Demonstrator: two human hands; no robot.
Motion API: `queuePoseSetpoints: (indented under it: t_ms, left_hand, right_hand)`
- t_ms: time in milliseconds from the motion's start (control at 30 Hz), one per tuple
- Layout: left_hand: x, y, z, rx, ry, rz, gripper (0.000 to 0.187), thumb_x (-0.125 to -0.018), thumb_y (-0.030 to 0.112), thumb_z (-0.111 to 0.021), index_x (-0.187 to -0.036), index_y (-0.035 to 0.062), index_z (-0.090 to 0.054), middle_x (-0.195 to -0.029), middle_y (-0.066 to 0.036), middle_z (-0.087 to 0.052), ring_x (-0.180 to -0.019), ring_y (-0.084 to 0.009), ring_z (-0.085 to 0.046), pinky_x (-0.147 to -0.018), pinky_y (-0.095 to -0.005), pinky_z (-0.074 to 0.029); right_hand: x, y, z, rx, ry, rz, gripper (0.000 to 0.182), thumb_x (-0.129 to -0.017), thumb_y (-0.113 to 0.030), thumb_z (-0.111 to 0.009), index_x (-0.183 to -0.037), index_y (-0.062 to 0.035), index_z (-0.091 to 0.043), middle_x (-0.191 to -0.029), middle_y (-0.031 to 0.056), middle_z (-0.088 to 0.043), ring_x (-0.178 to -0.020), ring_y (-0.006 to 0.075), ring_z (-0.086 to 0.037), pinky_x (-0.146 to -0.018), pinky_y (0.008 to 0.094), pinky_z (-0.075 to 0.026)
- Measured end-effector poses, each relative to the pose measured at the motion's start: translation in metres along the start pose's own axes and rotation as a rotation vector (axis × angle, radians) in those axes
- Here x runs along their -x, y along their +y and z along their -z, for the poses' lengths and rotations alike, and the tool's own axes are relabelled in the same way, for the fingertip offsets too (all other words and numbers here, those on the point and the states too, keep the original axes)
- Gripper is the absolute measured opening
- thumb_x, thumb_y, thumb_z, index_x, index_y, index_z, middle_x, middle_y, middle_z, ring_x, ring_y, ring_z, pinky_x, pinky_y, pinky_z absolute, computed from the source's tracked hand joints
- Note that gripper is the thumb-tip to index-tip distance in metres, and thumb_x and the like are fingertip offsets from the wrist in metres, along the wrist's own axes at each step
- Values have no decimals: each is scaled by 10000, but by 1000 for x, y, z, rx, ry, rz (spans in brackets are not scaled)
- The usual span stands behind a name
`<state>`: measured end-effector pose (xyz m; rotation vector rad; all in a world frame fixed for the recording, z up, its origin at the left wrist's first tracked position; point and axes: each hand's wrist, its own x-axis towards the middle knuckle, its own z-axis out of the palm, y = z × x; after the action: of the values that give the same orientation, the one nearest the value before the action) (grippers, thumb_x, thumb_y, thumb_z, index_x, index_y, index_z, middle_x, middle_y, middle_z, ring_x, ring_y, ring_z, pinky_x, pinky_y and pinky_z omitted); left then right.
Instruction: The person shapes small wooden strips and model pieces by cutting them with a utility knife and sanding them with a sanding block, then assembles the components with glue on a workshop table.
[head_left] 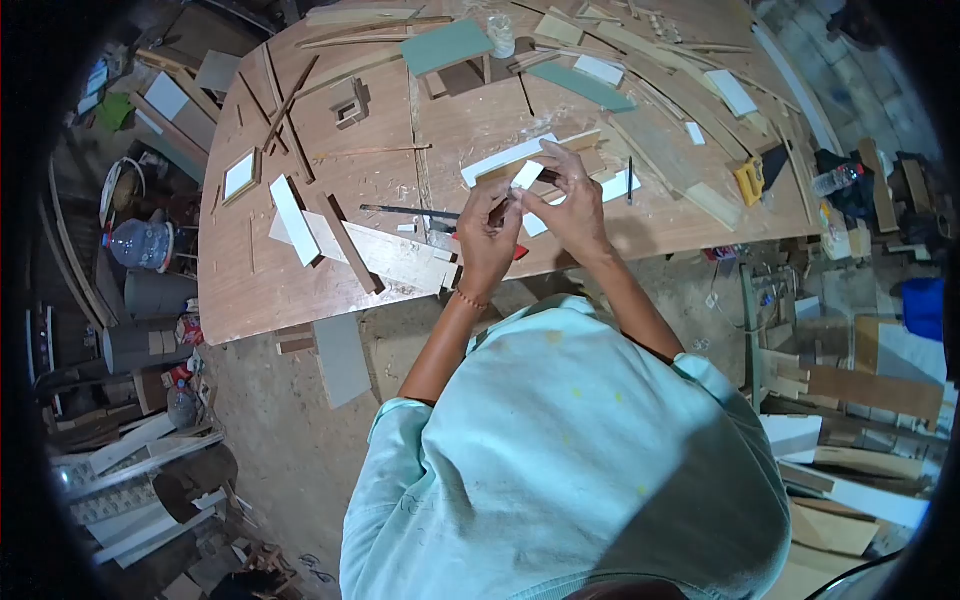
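Observation:
Over the near edge of the table, my left hand (486, 232) and my right hand (576, 208) meet with fingers closed around a small white-faced wooden piece (528, 175). Its white face points upward between the fingertips; the fingers cover its lower part. Just behind the hands lies a long white-faced strip (510, 160). A dark flat bar (405, 211), perhaps a hand tool, lies left of my left hand. Something red (520, 253) shows below the hands at the table edge. To the right of my right hand are another white strip (620, 186) and a thin dark pencil-like stick (630, 182).
The wooden table (370, 170) bears sawdust and many offcuts. At the back stand a green-topped piece (447, 46) and a clear jar (500, 36). A yellow-handled saw (749, 181) lies at right. Boards (335, 240) lie at left; scrap wood (860, 395) crowds the floor.

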<state>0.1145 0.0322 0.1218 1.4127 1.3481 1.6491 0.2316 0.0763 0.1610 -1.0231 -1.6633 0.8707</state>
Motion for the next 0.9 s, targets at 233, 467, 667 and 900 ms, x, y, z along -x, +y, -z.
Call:
queuePoseSetpoints:
  t_ms: [233,467,667,900]
  left_hand:
    - [-33,2,-42,733,92,555,315,-876,223,-409,-1006,-46,-509,-925,-133,-570,-788,-185,-578,-735,-340,-495]
    - [-38,-11,-71,1043,117,663,237,-816,178,-538,-950,-18,-543,-845,-70,-581,-727,-122,-570,-638,-225,-495]
    - [-5,-5,-66,970,513,628,242,-818,173,-530,-950,-28,-541,-829,-71,-583,-734,-112,-570,-615,-197,-497]
    - [22,9,-62,831,786,446,275,-815,187,-536,-948,-53,-546,-792,-92,-592,-623,-127,-569,-505,-181,-483]
  right_hand:
    - [-43,19,50,-2,-229,49,605,-654,-142,-686,-1152,-13,-367,-992,155,-563,-932,261,-551,-775,328,-446]
    - [-69,49,76,-7,-507,274,638,-616,-103,-706,-1152,-11,-373,-996,103,-573,-944,215,-551,-830,318,-432]
    - [-73,60,49,-171,-746,435,607,-628,-68,-680,-1156,-23,-383,-1041,134,-542,-960,253,-544,-823,328,-441]
    - [-60,55,22,-310,-804,456,565,-587,-65,-713,-1077,10,-441,-1004,161,-545,-911,255,-562,-784,312,-457]
